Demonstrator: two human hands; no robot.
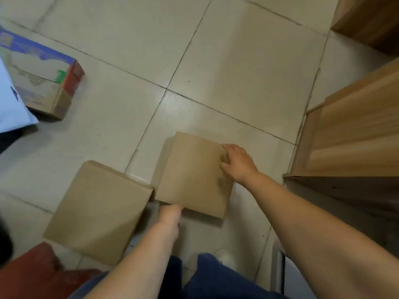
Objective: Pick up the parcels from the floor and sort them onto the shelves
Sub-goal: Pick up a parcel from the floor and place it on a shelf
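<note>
Tiled floor (pixel 237 61) carries two plain cardboard parcels. Right hand (pixel 238 164) and left hand (pixel 170 212) grip opposite edges of the nearer parcel (pixel 192 175), fingers closed on it.

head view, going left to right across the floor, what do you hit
white mailer bag → printed box with blue top → plain brown box → left hand → second brown box, held by both hands → right hand → wooden shelves

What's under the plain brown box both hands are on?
Bare floor tile surrounds the brown box; nothing pokes out beneath it. Left hand and right hand grip its edges. Directly underneath is hidden.
</note>
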